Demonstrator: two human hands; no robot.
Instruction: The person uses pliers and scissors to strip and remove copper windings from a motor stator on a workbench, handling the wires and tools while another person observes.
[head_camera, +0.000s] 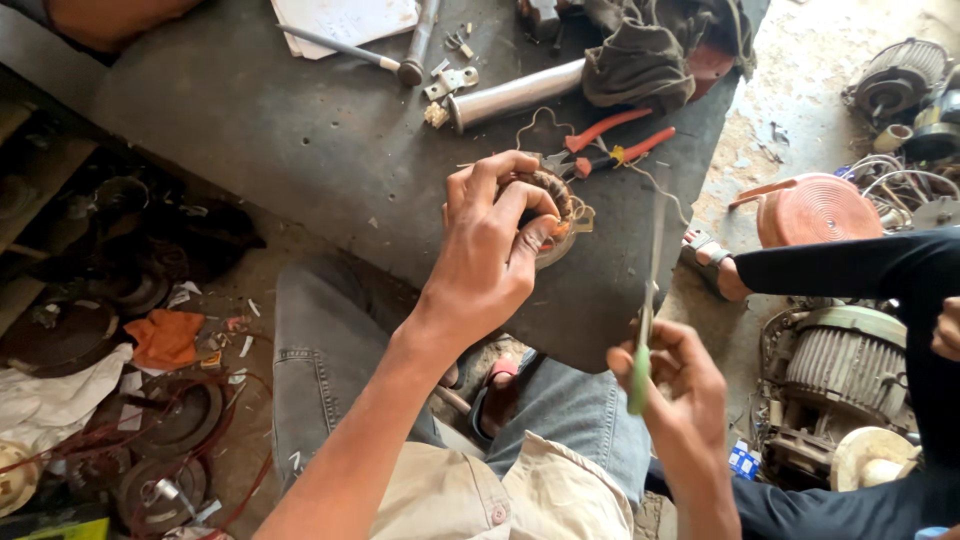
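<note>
Here, the left hand (490, 250) grips a copper-wound motor coil (548, 200) on the dark worktop (300, 130); the right hand (680, 385), fingers closed, holds a green-handled tool (642, 350). A small blue package (742, 460) lies on the floor lower right.

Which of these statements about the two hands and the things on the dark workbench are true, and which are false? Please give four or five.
1. The left hand grips a round coil of copper winding on the dark workbench. True.
2. The right hand is empty. False: it holds a thin green-handled tool.
3. Orange-handled pliers lie on the workbench beyond the coil. True.
4. The shiny metal tube stands upright. False: it lies on its side.
5. A crumpled dark cloth lies on the floor. False: it lies on the workbench.
</note>
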